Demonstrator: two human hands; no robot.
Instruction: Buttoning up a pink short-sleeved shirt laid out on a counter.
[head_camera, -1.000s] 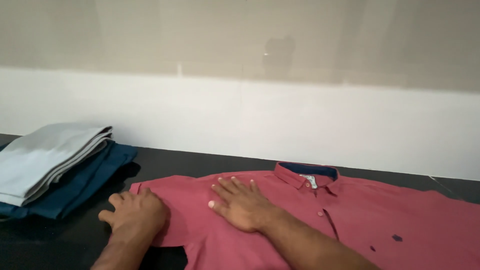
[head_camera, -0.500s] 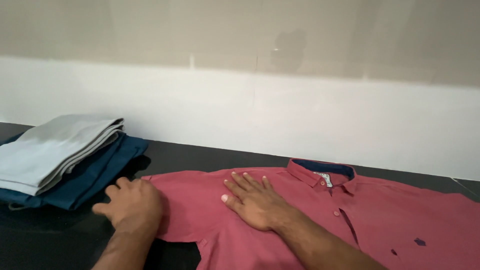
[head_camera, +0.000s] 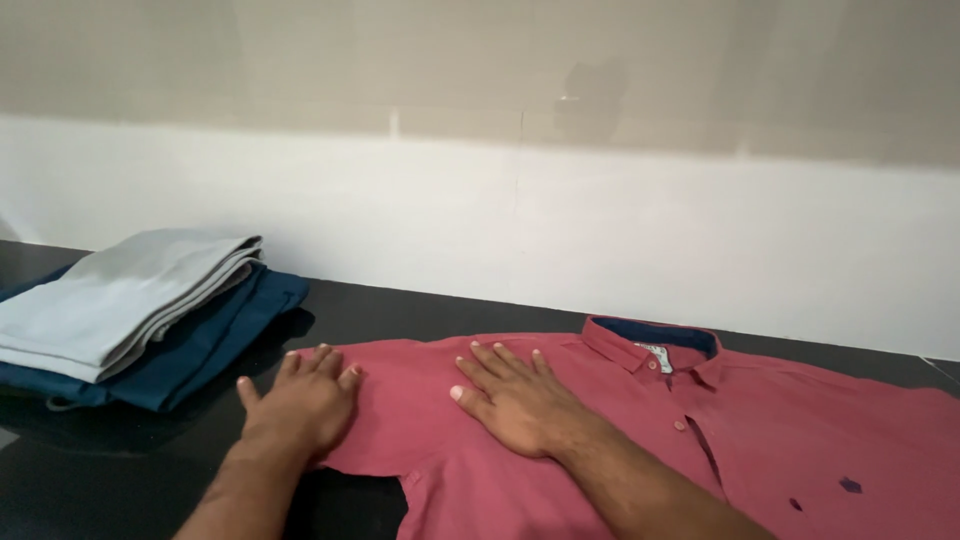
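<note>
Palms flat, we press our left hand on the sleeve and right hand on the chest of the red shirt, spread unfolded on the black counter, folded clothes stacked far left.

We are touching a red shirt with a dark blue collar lining. We are seeing grey cloth on dark blue cloth, on a black counter.
</note>
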